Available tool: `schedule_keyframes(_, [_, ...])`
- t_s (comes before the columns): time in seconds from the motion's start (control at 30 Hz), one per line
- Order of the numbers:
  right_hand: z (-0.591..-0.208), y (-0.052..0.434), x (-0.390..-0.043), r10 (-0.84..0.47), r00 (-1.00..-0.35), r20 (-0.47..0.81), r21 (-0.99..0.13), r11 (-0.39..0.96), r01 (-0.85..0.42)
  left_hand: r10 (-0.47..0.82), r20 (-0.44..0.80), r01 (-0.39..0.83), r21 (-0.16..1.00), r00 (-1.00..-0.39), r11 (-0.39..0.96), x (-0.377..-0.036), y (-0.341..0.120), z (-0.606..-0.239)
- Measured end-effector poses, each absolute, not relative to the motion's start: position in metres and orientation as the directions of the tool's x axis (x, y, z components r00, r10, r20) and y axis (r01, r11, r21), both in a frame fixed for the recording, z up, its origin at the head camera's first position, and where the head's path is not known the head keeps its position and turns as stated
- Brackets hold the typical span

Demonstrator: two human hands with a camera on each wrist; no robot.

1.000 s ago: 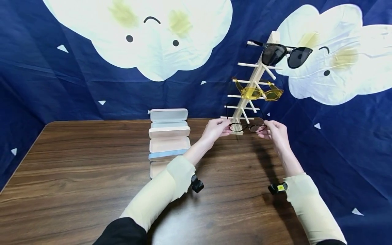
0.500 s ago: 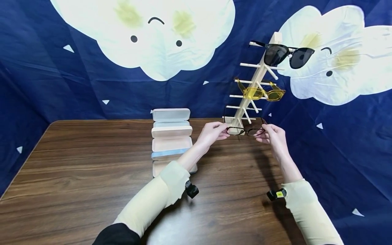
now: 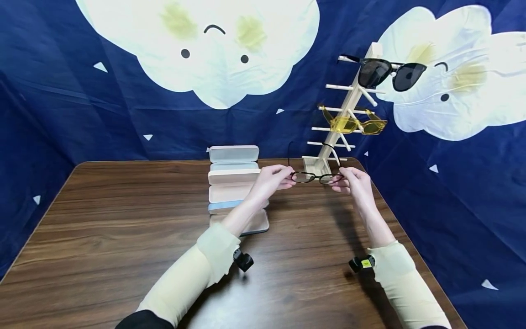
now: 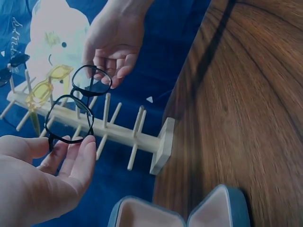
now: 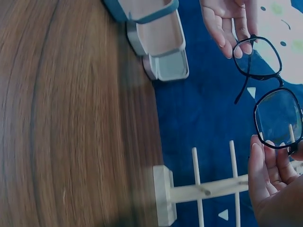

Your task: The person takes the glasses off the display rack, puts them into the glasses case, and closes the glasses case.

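Dark blue cloth (image 3: 102, 114) with white clouds fills the upper part of the head view, above a brown wood-grain table (image 3: 123, 256). Right of the frame's centre, black-framed glasses (image 3: 317, 177) are held level between two hands, lenses toward the person. The left hand (image 3: 269, 180) pinches the frame's left end, the right hand (image 3: 357, 185) its right end, both by the fingertips. Just behind, leaning toward the upper right, rises a wooden peg stand (image 3: 352, 97) bearing black sunglasses (image 3: 375, 73) and, lower, yellow glasses (image 3: 344, 125). Open cases (image 3: 230, 193) form a column near mid-frame, beside the left hand.
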State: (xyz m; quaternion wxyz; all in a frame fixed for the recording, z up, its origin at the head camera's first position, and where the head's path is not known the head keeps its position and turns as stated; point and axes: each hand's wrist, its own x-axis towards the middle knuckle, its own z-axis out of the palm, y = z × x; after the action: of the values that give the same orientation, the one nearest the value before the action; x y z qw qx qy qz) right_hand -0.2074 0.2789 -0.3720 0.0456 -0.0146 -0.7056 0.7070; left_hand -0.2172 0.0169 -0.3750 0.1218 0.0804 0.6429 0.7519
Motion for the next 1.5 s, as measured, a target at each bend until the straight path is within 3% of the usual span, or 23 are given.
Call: schedule_keyframes(1.5, [-0.374, 0.165, -0.201, -0.061, -0.995, 0.084, -0.995, -0.049, -0.081, 0.121, -0.01, -0.02, 0.996, -0.993, -0.084, -0.176, -0.098, -0.372])
